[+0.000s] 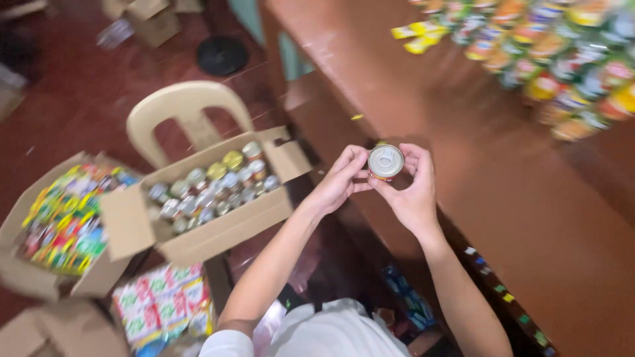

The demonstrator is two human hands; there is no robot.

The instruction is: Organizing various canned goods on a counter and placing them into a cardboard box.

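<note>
A small round can (385, 162) sits between both hands, held just above the near edge of the long brown counter (529, 218). The left hand (340, 180) closes on the can's left side, fingertips curled against its rim and wall, thumb underneath. The right hand (413, 188) wraps the right side, fingers bent around the back of the can and thumb pressed near its lower edge. Both hands grip the can; neither is slack or spread.

The can faces lid-up toward the camera: a silvery metal top with a pull-ring, and a band of red and yellow label showing at its lower side. Fine detail on the label is blurred.

On the counter, well away from the can toward the far right, lie rows of colourful packets and cans (562, 59), with a few yellow packets (420, 36) at their left end. Off the counter's left side, an open cardboard box (218, 198) full of similar silver-topped cans rests on a cream plastic chair (188, 116). Further left of that stands another open carton (59, 225) packed with bright sachets, and below it a stack of red, green and white packs (162, 301) on the dark red floor (73, 99).
</note>
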